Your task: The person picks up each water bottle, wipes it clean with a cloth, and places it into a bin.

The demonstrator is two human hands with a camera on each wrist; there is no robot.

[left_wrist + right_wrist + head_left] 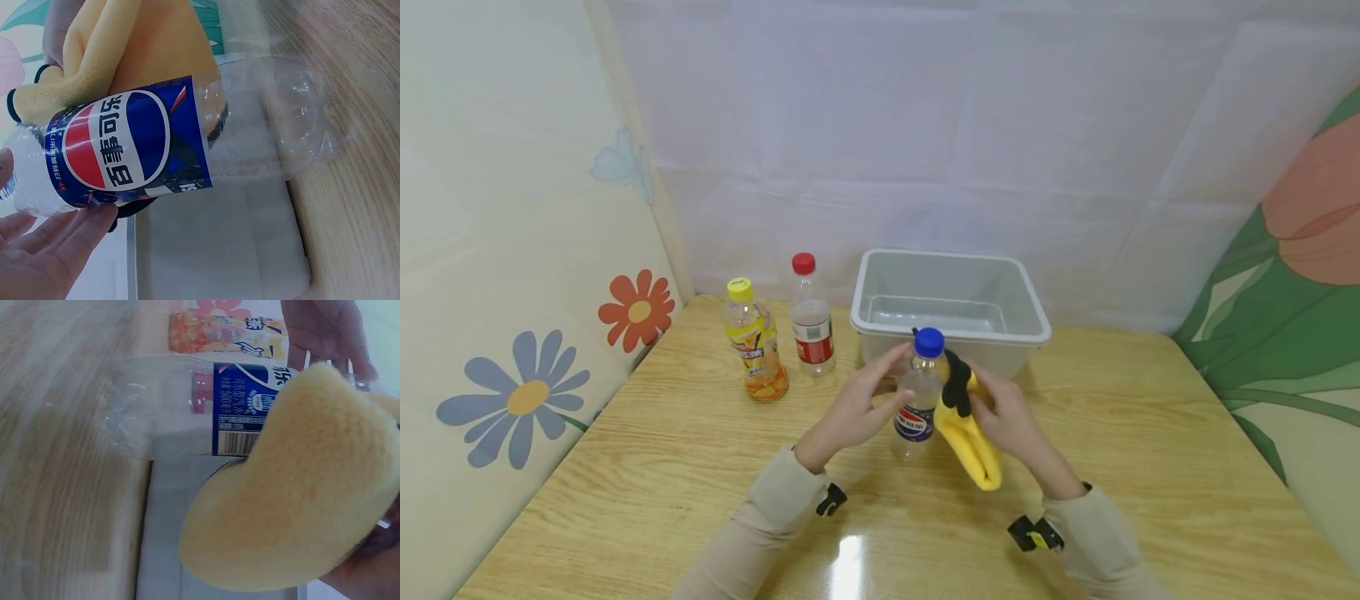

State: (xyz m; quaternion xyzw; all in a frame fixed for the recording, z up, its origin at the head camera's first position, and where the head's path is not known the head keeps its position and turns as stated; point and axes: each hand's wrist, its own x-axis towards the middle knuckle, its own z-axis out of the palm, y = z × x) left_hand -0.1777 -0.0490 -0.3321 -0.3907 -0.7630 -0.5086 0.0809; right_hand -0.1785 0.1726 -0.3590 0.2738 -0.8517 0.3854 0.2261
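An empty clear plastic Pepsi bottle [913,422] with a blue cap [929,342] is upright in front of me, its blue, red and white label facing the left wrist camera [119,140]. My left hand [859,408] holds it near the shoulder, thumb on the near side and fingers behind. My right hand [1009,414] grips a fluffy yellow cloth [968,442] with black edging, bunched up and held against the bottle's right side. In the right wrist view the folded cloth [300,494] covers part of the label and most of that hand.
A grey plastic bin [951,335] stands right behind the hands. To the left are a yellow-capped bottle [756,350] with some orange drink at the bottom and a red-capped bottle [812,329] with a red and white label. Wood-grain table [1150,467] surrounds them, with cloth backdrops behind.
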